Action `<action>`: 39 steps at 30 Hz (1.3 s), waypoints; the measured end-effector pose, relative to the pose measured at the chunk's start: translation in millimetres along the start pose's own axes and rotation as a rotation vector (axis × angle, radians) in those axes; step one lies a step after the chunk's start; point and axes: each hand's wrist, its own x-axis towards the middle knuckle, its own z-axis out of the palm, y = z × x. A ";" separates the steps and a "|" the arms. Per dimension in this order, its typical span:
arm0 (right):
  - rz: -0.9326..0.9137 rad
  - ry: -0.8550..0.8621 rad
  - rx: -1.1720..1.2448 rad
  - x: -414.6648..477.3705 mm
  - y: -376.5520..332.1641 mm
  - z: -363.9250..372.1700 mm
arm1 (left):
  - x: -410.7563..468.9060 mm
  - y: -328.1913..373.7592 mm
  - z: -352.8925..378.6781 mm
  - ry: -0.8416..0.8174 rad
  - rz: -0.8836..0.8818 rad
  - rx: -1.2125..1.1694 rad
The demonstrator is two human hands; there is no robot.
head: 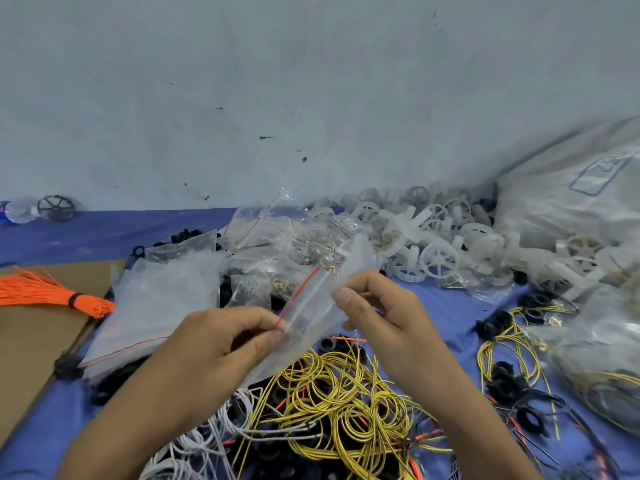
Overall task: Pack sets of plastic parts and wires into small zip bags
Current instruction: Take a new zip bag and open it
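A small clear zip bag with a red seal line hangs between both hands above the wire pile. My left hand pinches the bag's lower left end at the red line. My right hand pinches its upper right edge with thumb and fingers. I cannot tell what is inside the bag. Below lie coils of yellow wire and white wire. Black plastic rings are scattered at the right. A heap of white plastic wheels sits behind.
A stack of empty zip bags lies left of the hands, with filled clear bags behind. An orange wire bundle rests on brown cardboard. A large sack stands at right, a water bottle far left.
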 end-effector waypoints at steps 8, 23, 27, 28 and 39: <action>-0.017 0.142 0.268 -4.9 -18.1 9.4 | 1.3 18.5 11.1 0.457 0.048 -0.162; 0.075 0.269 0.077 -1.9 -10.3 8.3 | 2.8 25.3 18.3 0.770 0.027 -0.143; 0.008 0.197 -0.054 -3.1 -6.9 12.5 | 1.6 33.6 26.6 0.523 0.134 -0.121; -0.021 0.176 -0.060 -2.7 -7.5 15.4 | 1.8 35.4 28.2 0.463 0.146 -0.087; 0.005 -0.491 -0.550 -12.6 13.6 18.8 | 7.4 7.0 18.1 1.060 0.321 0.120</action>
